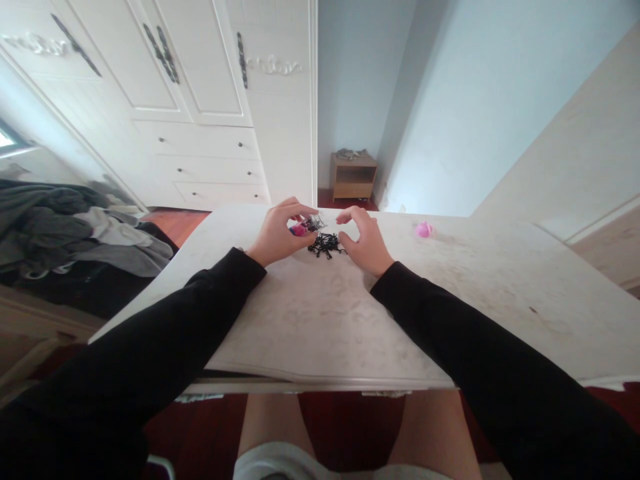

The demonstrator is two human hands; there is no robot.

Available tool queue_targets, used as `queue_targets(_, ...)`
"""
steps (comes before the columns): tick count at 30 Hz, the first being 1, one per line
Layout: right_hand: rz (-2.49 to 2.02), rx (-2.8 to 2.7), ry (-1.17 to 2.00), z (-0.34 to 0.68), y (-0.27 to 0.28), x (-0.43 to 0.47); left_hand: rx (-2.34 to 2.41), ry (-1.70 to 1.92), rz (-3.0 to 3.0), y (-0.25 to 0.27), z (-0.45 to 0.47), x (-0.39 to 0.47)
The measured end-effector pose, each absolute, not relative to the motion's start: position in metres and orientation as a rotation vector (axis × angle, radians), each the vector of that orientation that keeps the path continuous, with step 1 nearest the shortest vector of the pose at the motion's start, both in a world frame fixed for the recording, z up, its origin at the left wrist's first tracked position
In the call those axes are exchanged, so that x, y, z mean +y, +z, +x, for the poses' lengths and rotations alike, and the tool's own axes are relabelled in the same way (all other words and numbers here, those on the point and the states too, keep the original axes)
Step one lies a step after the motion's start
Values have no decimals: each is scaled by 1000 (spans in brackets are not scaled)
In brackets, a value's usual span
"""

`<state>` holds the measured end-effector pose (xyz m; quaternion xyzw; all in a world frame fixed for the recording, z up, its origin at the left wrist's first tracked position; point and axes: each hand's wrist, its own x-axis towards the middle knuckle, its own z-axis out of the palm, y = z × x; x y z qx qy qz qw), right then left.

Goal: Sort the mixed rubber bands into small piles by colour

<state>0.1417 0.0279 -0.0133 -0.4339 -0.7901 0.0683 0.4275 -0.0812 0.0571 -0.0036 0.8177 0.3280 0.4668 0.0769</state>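
From here I see the left hand (283,230) curled around a clear, pink-patched container (317,221) near a black heap of small pieces (326,245) on the table (320,320). The right hand (366,240), thumb and fingers parted, looks empty; its thumb could scatter the heap if it nudged carelessly.

A white wardrobe (200,160) and small wooden cabinet (354,191) stand by pale blue walls (450,133).

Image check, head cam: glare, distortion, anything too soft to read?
Head view: window blown out at the left edge; same view, wide-angle stretch, wardrobe lines leaning; head view again, soft detail, black pieces blending into a tangle, clear container in the left hand indistinct.
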Motion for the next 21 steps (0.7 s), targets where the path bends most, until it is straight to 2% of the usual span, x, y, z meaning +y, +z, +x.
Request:
queue_targets(5,-1280,-2181,302,149,-22,37,1020,1524,2359,-8,-80,61)
queue_targets(9,-1329,-2225,313,146,-26,39,1015,1484,2382,-7,-80,60)
queue_targets(21,-1127,-2072,251,147,-22,44,1135,1304,2533,-5,-83,62)
